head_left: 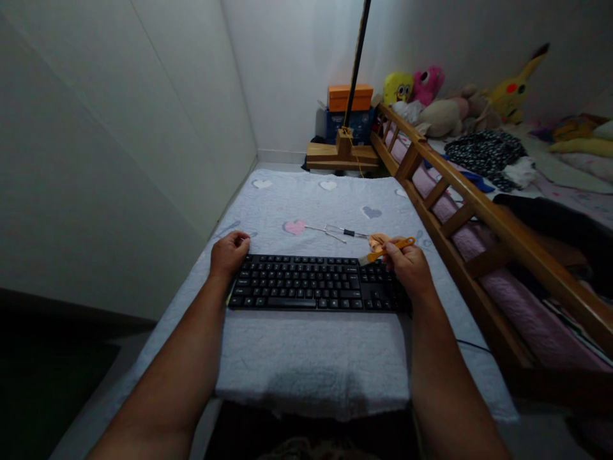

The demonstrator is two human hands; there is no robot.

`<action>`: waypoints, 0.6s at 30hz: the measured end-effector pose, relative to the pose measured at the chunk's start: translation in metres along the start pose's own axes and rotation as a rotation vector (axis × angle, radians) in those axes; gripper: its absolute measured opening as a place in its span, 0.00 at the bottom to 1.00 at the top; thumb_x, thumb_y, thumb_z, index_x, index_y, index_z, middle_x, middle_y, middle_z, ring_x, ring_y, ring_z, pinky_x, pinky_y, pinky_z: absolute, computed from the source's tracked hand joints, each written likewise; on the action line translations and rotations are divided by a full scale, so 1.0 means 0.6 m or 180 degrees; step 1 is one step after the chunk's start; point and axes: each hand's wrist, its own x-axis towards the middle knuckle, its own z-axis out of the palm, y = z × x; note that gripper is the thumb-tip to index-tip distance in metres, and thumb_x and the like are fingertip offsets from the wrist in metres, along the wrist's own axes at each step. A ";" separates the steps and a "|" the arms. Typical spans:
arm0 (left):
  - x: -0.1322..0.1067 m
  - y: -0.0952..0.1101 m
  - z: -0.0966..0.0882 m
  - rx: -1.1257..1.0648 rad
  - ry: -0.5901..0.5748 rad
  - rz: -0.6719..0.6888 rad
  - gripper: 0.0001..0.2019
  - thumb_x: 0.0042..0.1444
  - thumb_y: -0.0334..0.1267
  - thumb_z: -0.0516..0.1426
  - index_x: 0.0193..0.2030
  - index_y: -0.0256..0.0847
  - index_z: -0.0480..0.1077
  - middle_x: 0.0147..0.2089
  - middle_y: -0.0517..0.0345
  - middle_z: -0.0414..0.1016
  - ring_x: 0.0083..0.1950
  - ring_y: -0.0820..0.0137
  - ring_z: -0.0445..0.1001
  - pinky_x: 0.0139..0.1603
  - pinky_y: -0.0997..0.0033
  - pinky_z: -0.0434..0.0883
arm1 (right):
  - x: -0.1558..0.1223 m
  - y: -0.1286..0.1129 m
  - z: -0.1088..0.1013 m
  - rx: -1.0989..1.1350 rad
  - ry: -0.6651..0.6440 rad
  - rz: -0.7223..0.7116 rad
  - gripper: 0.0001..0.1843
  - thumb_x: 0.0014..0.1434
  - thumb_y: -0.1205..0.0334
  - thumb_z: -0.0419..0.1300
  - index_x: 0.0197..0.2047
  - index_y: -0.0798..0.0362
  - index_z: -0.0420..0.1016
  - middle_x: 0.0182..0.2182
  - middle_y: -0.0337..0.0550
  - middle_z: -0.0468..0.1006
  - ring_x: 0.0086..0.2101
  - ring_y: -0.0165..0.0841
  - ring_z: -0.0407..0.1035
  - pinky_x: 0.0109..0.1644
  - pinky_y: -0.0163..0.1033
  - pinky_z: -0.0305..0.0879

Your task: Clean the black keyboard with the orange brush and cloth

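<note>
A black keyboard (297, 281) lies across the cloth-covered table before me. At its far left corner rests my left hand (230, 253), fingers curled together; whether anything is between them is hidden. In my right hand (406, 265), above the number pad, is a small brush (377, 254) with an orange handle. Its pale bristles point left, down at the keys. Just beyond the keyboard lies a thin wire tool (349, 233) with a black sleeve, near a pale string (330, 235). An orange-tan item (378, 241) sits partly behind the brush and right hand.
The table wears a blue-grey cloth (306, 348) with hearts. A wooden bed rail (460, 198) runs along the right, with bedding and plush toys (398, 87) beyond. Boxes (349, 98) and a wooden stand (342, 153) with a pole are at the back. A cable (474, 346) trails right.
</note>
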 end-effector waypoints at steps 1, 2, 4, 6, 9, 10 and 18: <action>0.000 0.000 0.000 0.0007 0.0003 -0.0003 0.12 0.53 0.48 0.57 0.36 0.45 0.78 0.30 0.58 0.77 0.35 0.62 0.75 0.42 0.65 0.72 | 0.000 0.001 0.000 -0.0078 -0.0027 -0.0009 0.23 0.60 0.37 0.60 0.33 0.51 0.76 0.22 0.41 0.77 0.21 0.34 0.68 0.28 0.40 0.65; 0.000 0.000 0.000 0.0007 0.0000 -0.0006 0.12 0.53 0.48 0.57 0.36 0.45 0.78 0.30 0.58 0.77 0.35 0.62 0.75 0.42 0.65 0.72 | 0.001 0.004 -0.001 -0.0170 -0.0028 -0.0018 0.23 0.60 0.38 0.60 0.31 0.51 0.76 0.22 0.41 0.77 0.21 0.34 0.68 0.29 0.40 0.65; 0.001 -0.001 0.000 -0.0012 -0.0007 -0.0008 0.12 0.52 0.48 0.58 0.37 0.44 0.78 0.30 0.57 0.77 0.34 0.62 0.75 0.41 0.65 0.72 | 0.004 0.010 -0.009 -0.0354 0.0066 -0.0028 0.23 0.61 0.38 0.59 0.30 0.50 0.76 0.22 0.42 0.77 0.22 0.35 0.69 0.30 0.40 0.66; 0.001 -0.001 0.001 -0.0029 -0.0009 -0.0005 0.12 0.52 0.48 0.58 0.37 0.44 0.78 0.31 0.57 0.78 0.35 0.61 0.76 0.41 0.65 0.72 | 0.008 0.017 -0.020 -0.0501 0.0214 -0.0030 0.23 0.61 0.39 0.59 0.30 0.51 0.77 0.22 0.43 0.78 0.24 0.37 0.71 0.31 0.41 0.67; 0.002 -0.003 0.001 -0.0022 -0.0016 -0.0004 0.12 0.52 0.47 0.58 0.37 0.44 0.78 0.31 0.56 0.78 0.35 0.61 0.76 0.41 0.65 0.72 | 0.013 0.025 -0.036 -0.0684 0.0421 -0.0014 0.21 0.60 0.41 0.58 0.31 0.51 0.77 0.22 0.43 0.77 0.24 0.38 0.72 0.33 0.42 0.67; 0.002 -0.003 0.001 -0.0020 -0.0020 -0.0011 0.13 0.52 0.47 0.58 0.37 0.44 0.78 0.31 0.56 0.78 0.35 0.61 0.77 0.41 0.65 0.71 | 0.015 0.026 -0.041 -0.0743 0.0460 -0.0012 0.21 0.59 0.42 0.58 0.31 0.51 0.78 0.21 0.43 0.77 0.24 0.39 0.72 0.33 0.43 0.67; 0.004 -0.005 0.000 0.0102 -0.0083 -0.0008 0.15 0.53 0.48 0.57 0.39 0.42 0.79 0.34 0.54 0.80 0.38 0.59 0.79 0.43 0.64 0.73 | 0.012 0.016 -0.039 -0.0374 0.0824 -0.0163 0.18 0.58 0.44 0.59 0.31 0.50 0.76 0.22 0.42 0.77 0.25 0.37 0.71 0.33 0.41 0.67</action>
